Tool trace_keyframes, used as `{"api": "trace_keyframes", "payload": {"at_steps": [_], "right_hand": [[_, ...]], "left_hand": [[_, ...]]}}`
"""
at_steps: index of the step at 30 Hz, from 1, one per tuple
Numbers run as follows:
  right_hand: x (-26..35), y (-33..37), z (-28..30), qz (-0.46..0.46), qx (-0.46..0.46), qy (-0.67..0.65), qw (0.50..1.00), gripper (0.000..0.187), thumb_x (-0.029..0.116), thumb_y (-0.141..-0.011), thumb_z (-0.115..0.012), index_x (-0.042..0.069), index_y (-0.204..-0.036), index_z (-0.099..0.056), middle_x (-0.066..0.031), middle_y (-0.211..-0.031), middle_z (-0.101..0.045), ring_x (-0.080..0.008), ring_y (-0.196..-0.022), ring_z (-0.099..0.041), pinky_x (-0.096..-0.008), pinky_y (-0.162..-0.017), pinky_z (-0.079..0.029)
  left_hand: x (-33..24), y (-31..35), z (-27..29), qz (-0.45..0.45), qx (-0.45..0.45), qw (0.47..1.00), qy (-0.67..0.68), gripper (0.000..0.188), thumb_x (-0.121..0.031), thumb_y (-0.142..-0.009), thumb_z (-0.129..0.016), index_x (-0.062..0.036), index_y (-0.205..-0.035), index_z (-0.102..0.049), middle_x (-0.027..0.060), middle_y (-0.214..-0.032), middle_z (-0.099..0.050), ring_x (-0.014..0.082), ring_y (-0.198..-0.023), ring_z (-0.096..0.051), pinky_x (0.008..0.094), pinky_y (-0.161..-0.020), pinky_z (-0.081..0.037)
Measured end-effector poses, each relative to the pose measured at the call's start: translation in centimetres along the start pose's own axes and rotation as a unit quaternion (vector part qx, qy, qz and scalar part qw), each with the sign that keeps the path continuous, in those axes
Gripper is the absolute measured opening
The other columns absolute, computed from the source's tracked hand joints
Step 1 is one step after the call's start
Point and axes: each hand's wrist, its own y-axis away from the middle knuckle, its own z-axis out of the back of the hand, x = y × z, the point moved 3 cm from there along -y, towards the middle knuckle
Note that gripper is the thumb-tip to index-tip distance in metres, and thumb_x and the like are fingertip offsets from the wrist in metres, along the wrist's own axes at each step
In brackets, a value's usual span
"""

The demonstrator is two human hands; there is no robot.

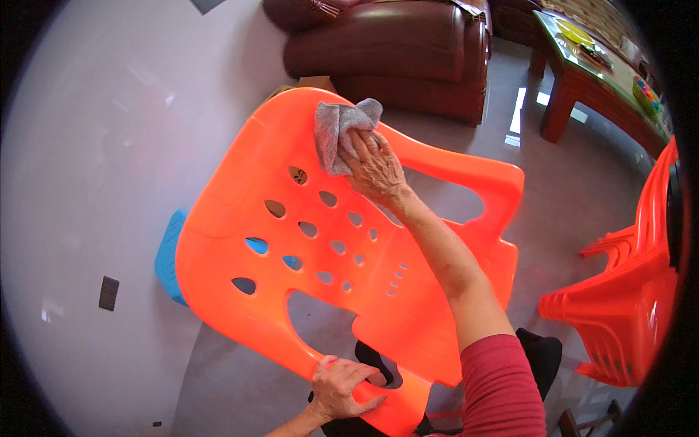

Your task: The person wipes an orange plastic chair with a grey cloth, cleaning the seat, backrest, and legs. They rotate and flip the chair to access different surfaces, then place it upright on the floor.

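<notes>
An orange plastic armchair [240,171] with drop-shaped holes through its backrest stands in front of me. My right hand [376,169] presses a crumpled grey cloth [335,138] against the upper backrest, near where the far armrest begins. Its fingers lie bent over the fabric, and part of the cloth sticks out beyond them. At the near side, my left hand [342,387] grips the chair's other armrest, thumb and fingers on either side of it. My right forearm passes over the seat and hides some of it.
A stack of red-orange plastic chairs [619,306] is at the right. Behind stand a dark red leather sofa [393,44] and a glass-topped wooden table [557,109]. A blue plastic object [171,255] sits between the chair and the pale wall [95,182].
</notes>
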Motion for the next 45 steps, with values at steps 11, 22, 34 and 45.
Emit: {"api": "trace_keyframes", "payload": {"at_steps": [11, 22, 34, 45], "right_hand": [[-11.0, 8.7, 8.1, -0.135, -0.003, 0.199, 0.971, 0.041, 0.042, -0.081, -0.061, 0.006, -0.101, -0.061, -0.0107, -0.083, -0.061, -0.0273, -0.081, -0.057, -0.0467, -0.075, -0.041], [-17.8, 15.7, 11.1, -0.581, -0.066, -0.053, 0.810, 0.047, 0.049, -0.091, -0.043, 0.005, -0.092, -0.061, -0.0156, -0.090, -0.063, -0.0364, -0.073, -0.063, -0.0501, -0.070, -0.048], [-10.0, 30.3, 5.4, -0.415, -0.055, 0.146, 0.896, 0.044, 0.034, -0.093, -0.042, -0.001, -0.118, -0.052, -0.0270, -0.112, -0.055, -0.0421, -0.108, -0.052, -0.0520, -0.092, -0.039], [2.8, 30.1, 0.4, -0.100, 0.210, -0.041, 0.972, 0.054, 0.035, -0.081, -0.059, 0.012, -0.130, -0.051, -0.0237, -0.138, -0.038, -0.0378, -0.132, -0.031, -0.0506, -0.109, -0.019]], "left_hand": [[0.2, -0.1, -0.7, 0.011, -0.022, 1.000, 0.015, 0.028, -0.034, -0.065, -0.071, -0.0174, -0.087, -0.069, -0.0031, -0.084, -0.069, 0.0188, -0.080, -0.063, 0.0364, -0.081, -0.038], [0.2, -0.2, -1.3, -0.005, -0.027, 1.000, -0.009, 0.021, -0.030, -0.067, -0.070, -0.0152, -0.081, -0.068, -0.0014, -0.082, -0.069, 0.0186, -0.075, -0.062, 0.0344, -0.078, -0.038], [-0.2, -0.6, -1.0, -0.009, 0.001, 1.000, -0.019, 0.017, -0.028, -0.067, -0.069, -0.0163, -0.080, -0.067, -0.0015, -0.081, -0.067, 0.0189, -0.076, -0.060, 0.0364, -0.078, -0.036], [-0.2, -0.8, -0.3, 0.016, 0.020, 1.000, -0.003, 0.020, -0.026, -0.064, -0.067, -0.0152, -0.081, -0.068, -0.0001, -0.080, -0.068, 0.0186, -0.076, -0.061, 0.0354, -0.080, -0.035]]}}
